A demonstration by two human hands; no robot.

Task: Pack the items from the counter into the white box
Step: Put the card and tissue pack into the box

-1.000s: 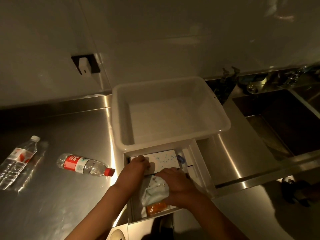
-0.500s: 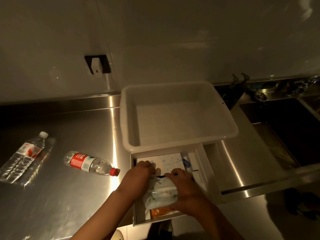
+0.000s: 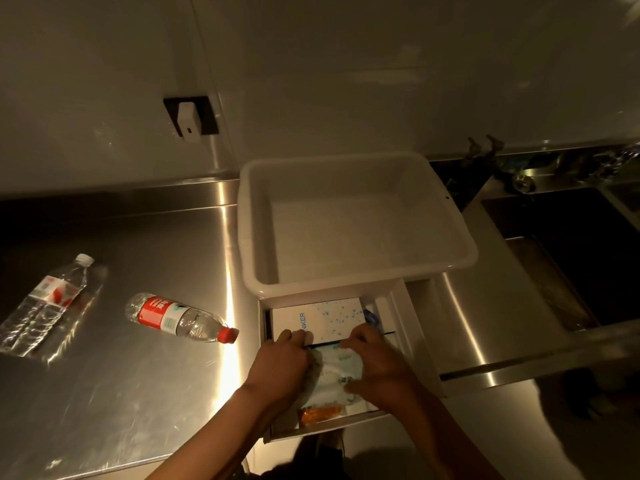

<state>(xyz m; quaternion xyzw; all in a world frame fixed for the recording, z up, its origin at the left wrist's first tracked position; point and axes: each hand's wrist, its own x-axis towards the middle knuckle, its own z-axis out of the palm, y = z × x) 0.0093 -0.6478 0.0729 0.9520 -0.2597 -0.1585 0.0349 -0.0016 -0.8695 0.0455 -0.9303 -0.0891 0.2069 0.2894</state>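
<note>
Steel table (image 3: 145,382), dim and glaring in streaks. White tub (image 3: 346,216) at the back, bare inside. Just in front, an open white box (image 3: 410,327), already holding a pale carton (image 3: 329,315) printed with blue dots and an orange item (image 3: 317,414) at the near end. Two water bottles lying left on the table: red-capped bottle (image 3: 180,318), white-capped bottle (image 3: 52,299) farther left. Pale soft packet (image 3: 334,375) over the box, clamped on both sides: left hand (image 3: 278,365) grip curled against its left edge, right hand (image 3: 375,362) grip wrapped over its right.

white box (image 3: 353,308); red-capped bottle (image 3: 181,318)
</note>
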